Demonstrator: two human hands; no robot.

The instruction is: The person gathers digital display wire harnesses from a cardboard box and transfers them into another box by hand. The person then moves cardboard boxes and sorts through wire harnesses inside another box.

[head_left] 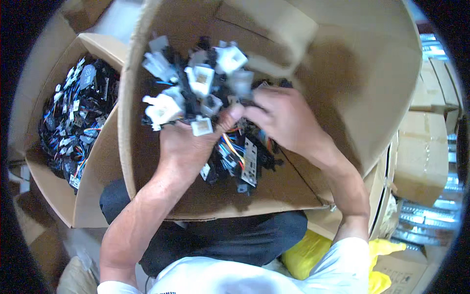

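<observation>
My left hand [188,144] is closed around a bunch of cable connectors [200,81], white plastic housings on black leads, raised inside a large cardboard box [357,103]. The housings fan out above and to the left of its fingers. Against the right side of the bunch is my right hand [286,115], blurred, its fingers curled close to the left thumb. Whatever those fingers pinch is hidden. Below both hands lies a tangle of coloured wires [227,152] with black parts and a pale, narrow circuit board [249,161].
At the left, another cardboard box [93,171] holds a heap of black wired parts [76,117]. More cartons [421,152] stand on the right. A yellow bag [306,255] lies beside my leg. The large box's front edge rests close against my lap.
</observation>
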